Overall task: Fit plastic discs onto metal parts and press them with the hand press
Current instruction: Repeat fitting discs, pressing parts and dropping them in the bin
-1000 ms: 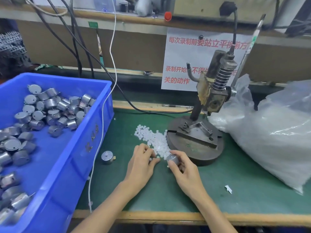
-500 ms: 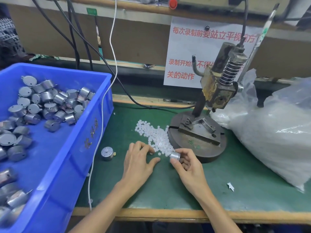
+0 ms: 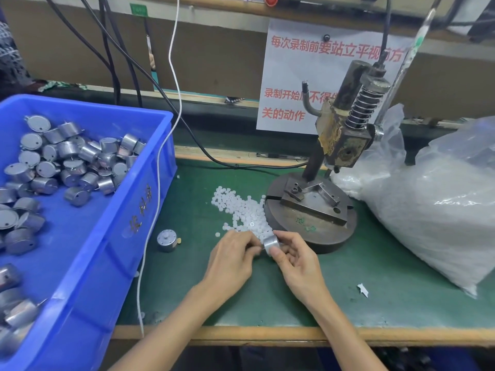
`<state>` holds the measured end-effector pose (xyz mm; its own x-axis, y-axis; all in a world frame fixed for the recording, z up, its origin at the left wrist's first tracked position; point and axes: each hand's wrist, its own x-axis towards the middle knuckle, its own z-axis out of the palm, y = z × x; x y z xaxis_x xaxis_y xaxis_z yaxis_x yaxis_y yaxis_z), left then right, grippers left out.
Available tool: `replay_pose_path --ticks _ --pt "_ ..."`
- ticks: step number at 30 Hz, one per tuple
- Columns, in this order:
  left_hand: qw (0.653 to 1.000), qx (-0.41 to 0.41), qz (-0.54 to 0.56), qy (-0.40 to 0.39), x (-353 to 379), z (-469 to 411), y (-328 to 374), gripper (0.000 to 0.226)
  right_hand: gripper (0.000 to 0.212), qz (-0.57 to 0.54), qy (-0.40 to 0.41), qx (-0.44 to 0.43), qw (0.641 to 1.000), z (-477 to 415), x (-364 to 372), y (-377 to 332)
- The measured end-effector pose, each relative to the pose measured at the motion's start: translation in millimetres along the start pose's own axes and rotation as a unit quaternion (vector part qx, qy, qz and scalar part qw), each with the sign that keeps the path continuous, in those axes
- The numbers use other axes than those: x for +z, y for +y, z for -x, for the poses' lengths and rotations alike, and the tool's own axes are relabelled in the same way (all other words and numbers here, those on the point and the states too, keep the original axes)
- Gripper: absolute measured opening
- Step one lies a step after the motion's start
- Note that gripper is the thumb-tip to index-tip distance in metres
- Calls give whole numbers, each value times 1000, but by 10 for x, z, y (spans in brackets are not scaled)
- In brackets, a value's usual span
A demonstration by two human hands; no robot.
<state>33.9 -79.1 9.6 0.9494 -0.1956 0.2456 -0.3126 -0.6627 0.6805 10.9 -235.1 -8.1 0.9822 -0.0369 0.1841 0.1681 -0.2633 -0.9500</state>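
Observation:
My right hand (image 3: 296,259) grips a small round metal part (image 3: 271,242) between thumb and fingers, just in front of the hand press base (image 3: 310,222). My left hand (image 3: 232,257) has its fingertips curled against the part's left side; whether they pinch a disc is hidden. A pile of small white plastic discs (image 3: 241,210) lies on the green mat beside the press base. The hand press (image 3: 345,135) stands upright with its spring and lever raised. Another metal part (image 3: 167,240) sits alone on the mat to the left.
A blue bin (image 3: 134,210) holding several metal parts (image 3: 67,162) fills the left side. A large clear bag (image 3: 434,199) of white pieces lies at the right. Black and white cables (image 3: 158,162) hang over the bin edge. A paper scrap (image 3: 363,289) lies near the front.
My left hand left the disc pile and moved right to meet the metal part in my right hand. The right hand lifted and turned the part slightly.

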Motion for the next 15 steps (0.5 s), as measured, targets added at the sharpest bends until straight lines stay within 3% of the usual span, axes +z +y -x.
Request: replay_pose_path --ticks 9,15 --pt "999 8 -1 34 106 59 -41 9 26 63 -6 -16 998 -24 18 1" --pt "996 -41 55 64 52 66 -56 15 25 74 -13 -17 997 -31 37 -55"
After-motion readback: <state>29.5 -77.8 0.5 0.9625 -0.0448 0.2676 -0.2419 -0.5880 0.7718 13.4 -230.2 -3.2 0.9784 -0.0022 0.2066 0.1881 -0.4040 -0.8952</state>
